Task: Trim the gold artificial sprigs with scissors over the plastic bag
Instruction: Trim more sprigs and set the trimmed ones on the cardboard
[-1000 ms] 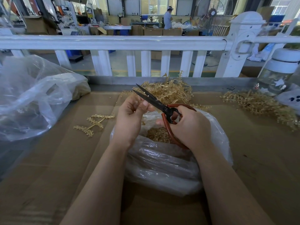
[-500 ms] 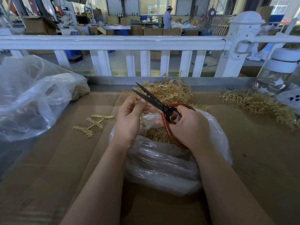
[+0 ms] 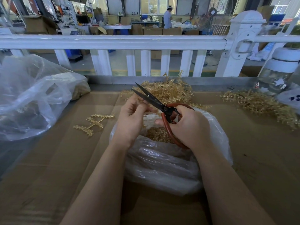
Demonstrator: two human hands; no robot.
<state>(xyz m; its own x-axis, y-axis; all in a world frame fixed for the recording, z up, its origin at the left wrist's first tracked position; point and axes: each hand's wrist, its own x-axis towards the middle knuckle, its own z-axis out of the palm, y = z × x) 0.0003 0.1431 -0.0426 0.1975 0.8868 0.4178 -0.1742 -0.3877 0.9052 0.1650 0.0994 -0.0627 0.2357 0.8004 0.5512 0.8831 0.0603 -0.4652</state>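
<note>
Probably a factory floor: stacked cartons, workbenches, industrial fan behind.

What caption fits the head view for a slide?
Right hand holds open scissors at a gold sprig pinched by the left hand, above a plastic bag.

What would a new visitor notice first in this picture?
Probably the black scissors with red handles at the centre, blades parted, gripped by the right hand over the open plastic bag. The left hand pinches something small beside the blades, and a gold sprig pile lies behind.
</note>
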